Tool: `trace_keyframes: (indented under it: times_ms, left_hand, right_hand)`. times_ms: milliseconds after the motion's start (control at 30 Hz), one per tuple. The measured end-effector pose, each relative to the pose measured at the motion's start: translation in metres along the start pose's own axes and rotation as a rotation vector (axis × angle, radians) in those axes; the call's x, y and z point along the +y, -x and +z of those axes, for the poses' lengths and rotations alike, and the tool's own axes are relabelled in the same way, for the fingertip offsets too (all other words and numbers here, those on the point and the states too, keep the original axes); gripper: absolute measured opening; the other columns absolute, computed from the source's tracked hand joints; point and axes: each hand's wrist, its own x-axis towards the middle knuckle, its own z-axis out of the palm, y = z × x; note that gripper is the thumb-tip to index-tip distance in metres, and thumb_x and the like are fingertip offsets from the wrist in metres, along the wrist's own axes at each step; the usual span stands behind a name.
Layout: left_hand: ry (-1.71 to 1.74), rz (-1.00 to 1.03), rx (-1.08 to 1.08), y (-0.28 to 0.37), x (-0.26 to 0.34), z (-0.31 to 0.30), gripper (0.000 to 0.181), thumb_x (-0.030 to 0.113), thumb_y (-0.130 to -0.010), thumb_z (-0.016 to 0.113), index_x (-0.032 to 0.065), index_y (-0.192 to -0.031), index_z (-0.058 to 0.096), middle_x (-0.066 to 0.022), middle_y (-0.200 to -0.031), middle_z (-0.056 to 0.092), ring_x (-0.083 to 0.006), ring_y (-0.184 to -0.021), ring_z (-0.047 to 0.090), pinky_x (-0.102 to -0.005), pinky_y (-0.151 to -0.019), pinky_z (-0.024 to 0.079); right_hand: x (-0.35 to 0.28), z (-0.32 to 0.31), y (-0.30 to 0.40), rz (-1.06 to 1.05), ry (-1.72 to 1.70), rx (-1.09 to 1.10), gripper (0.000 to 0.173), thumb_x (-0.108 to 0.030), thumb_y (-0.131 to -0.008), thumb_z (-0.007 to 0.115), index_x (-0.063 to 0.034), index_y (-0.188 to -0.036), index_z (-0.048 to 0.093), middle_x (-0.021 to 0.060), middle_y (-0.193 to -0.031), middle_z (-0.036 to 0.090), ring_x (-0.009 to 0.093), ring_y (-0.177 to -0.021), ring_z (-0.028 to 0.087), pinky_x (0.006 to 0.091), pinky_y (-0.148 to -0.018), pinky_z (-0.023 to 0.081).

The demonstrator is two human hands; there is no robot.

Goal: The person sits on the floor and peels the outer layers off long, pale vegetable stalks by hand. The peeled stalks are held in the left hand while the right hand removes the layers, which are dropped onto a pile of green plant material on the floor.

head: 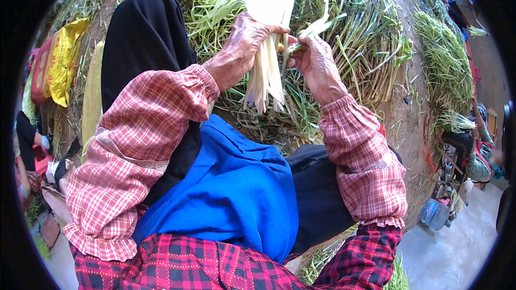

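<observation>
My left hand (246, 46) is closed around a bundle of long pale stalks (266, 64), perhaps garlic chives. White stalk ends hang below the fist, and pale yellow-green leaves spread above it. Just to the right, my right hand (314, 58) pinches a few loose pale-green leaves (318, 27) between thumb and fingers. A single thin stalk stands upright between the two hands, close to the bundle; which fingers hold it I cannot tell. Beneath both hands lies a large heap of green leafy stalks (363, 36). A blue cloth (242, 177) covers my lap.
At the left lie a yellow printed sack (66, 62) and a red plastic crate (40, 72). Another green heap (443, 56) is at the right, where a co-worker (479, 161) sits holding stalks. A clear plastic water container (434, 214) stands near that person. More people are at both edges.
</observation>
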Motion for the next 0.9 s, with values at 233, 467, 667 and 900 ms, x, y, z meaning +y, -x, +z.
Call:
trace_keyframes:
  times_ms: [233, 467, 667, 900]
  left_hand:
    - [0.105, -0.032, -0.111, -0.013, 0.018, -0.010, 0.014, 0.001, -0.072, 0.062, -0.0064, -0.082, 0.056, -0.0164, -0.072, 0.060, -0.0275, -0.061, 0.063, -0.0355, -0.049, 0.054]
    - [-2.082, 1.071, 0.011, -0.136, 0.039, -0.064, 0.053, 0.030, -0.077, 0.052, 0.0079, -0.123, 0.040, -0.0139, -0.115, 0.050, -0.0259, -0.105, 0.050, -0.0468, -0.091, 0.035]
    - [-2.070, 0.522, 0.013, -0.137, 0.076, -0.057, 0.049, 0.031, -0.084, 0.035, 0.0117, -0.130, 0.034, -0.0122, -0.134, 0.034, -0.0270, -0.123, 0.034, -0.0484, -0.098, 0.025]
    - [-2.073, 0.560, 0.234, -0.151, 0.107, -0.087, 0.042, 0.031, -0.088, 0.026, 0.0171, -0.125, 0.040, -0.0046, -0.129, 0.042, -0.0214, -0.117, 0.041, -0.0499, -0.093, 0.031]
  right_hand:
    - [0.011, 0.012, 0.007, 0.129, 0.164, -0.163, 0.021, -0.028, -0.085, 0.056, -0.0080, -0.079, 0.055, -0.0055, -0.051, 0.041, 0.005, -0.039, 0.037, 0.0193, -0.038, 0.030]
    - [0.031, 0.000, 0.019, 0.246, 0.275, -0.456, 0.035, -0.035, -0.090, 0.044, -0.0026, -0.078, 0.052, -0.0052, -0.053, 0.036, 0.003, -0.042, 0.033, 0.0178, -0.039, 0.029]
    - [0.047, -0.039, 0.012, 0.095, 0.715, -0.267, 0.025, -0.025, -0.089, 0.046, -0.0019, -0.085, 0.054, 0.0029, -0.057, 0.046, 0.012, -0.045, 0.040, 0.0274, -0.042, 0.034]
    - [0.062, -0.092, 0.030, -0.467, 1.673, -0.221, 0.022, -0.024, -0.084, 0.044, -0.0068, -0.081, 0.057, 0.0134, -0.067, 0.055, 0.031, -0.065, 0.057, 0.0388, -0.055, 0.046]
